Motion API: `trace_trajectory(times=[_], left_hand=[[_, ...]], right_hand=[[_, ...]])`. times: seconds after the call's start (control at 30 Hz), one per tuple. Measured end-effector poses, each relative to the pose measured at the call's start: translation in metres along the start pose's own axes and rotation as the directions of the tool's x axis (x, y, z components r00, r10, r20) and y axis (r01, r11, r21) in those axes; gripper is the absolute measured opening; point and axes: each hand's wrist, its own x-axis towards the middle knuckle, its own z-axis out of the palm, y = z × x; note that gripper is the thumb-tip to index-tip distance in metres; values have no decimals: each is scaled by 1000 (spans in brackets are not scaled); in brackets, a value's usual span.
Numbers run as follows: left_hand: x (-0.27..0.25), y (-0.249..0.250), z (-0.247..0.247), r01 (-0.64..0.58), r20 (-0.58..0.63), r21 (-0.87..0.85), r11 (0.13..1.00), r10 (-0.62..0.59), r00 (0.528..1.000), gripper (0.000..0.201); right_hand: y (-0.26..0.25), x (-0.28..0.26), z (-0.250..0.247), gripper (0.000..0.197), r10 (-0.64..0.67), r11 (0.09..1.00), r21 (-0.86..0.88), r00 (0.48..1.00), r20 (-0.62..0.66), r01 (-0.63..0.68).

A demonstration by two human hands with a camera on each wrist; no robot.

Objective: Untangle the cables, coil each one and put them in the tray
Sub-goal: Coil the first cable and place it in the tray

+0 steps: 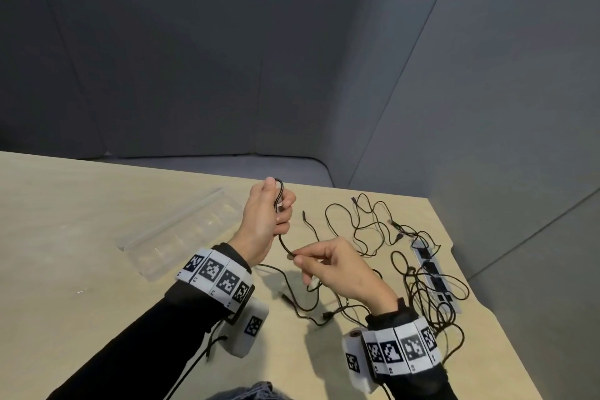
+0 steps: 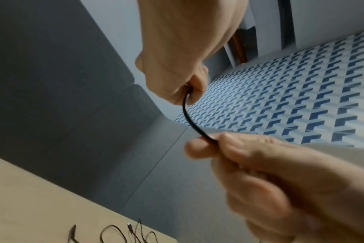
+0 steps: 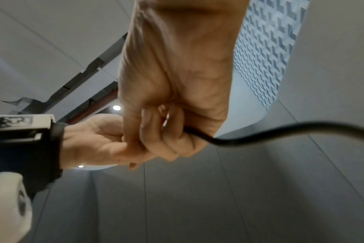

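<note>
Head view: the left hand is raised over the table, fingers curled round a small loop of black cable; the loop's top shows above the thumb.
Right hand: the right hand pinches the same cable between thumb and forefinger just near and right of the left hand, with a short curved run between the two grips.
Left wrist view: that run bows from the left fist down to the pinching fingertips; the other right fingers are folded in.
Right wrist view: the cable leaves the right hand and trails off to the right, slack.
Remaining cables: a loose tangle lies on the table at right, some strands crossing a marker strip near the right edge.
Tray: the clear tray sits left of the hands; I see no coil in it.
Step in hand: coiling the first cable, I judge, early in the task.
Next move: probably bring the pinched length up to the left hand as another loop, feeding slack steadily so the trailing end does not drag the tangle along.
</note>
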Motion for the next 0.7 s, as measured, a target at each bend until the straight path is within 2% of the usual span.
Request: trace_trajectory(times=[0.07,0.1,0.13,0.2,0.27,0.3,0.37,0.47,0.53,0.57,0.63,0.7], left_hand=[[2,-2,-4,-31,16,204,978,29,999,28],[1,-4,-7,-72,48,352,933,59,997,26],[0,-6,-10,-132,110,507,852,88,990,26],[-6,-9,-13,-281,283,723,632,100,954,30],[-12,-9,-9,-441,434,785,434,121,893,35],[-14,-9,-7,-509,495,777,370,141,857,39],[-13,-8,-4,-591,573,752,292,156,805,43],[-9,-6,0,-631,630,740,231,91,771,40],[-8,-6,1,-636,637,731,247,87,766,29],[-9,-7,1,-625,628,715,314,105,771,26],[-10,-11,1,-543,579,638,546,126,806,26],[-12,-15,5,-448,490,516,730,178,854,29]], right_hand=[[-6,-6,-7,15,-3,1000,-18,999,50,4],[-9,-8,-12,15,-3,1000,-30,998,61,5],[-13,-11,-18,16,-18,998,-65,998,52,22],[-18,-13,-29,17,-99,970,-223,995,-13,94],[-22,-12,-37,16,-199,910,-386,976,-94,148],[-24,-11,-40,16,-234,895,-416,963,-133,160],[-27,-9,-46,17,-269,903,-394,941,-207,171],[-25,-6,-52,19,-273,933,-308,922,-274,185],[-21,-4,-54,12,-220,972,-154,915,-338,177],[-19,-2,-54,6,-165,986,-37,911,-379,163],[-14,1,-55,12,-67,977,155,897,-438,148],[-11,3,-52,15,-41,958,235,890,-454,164]])
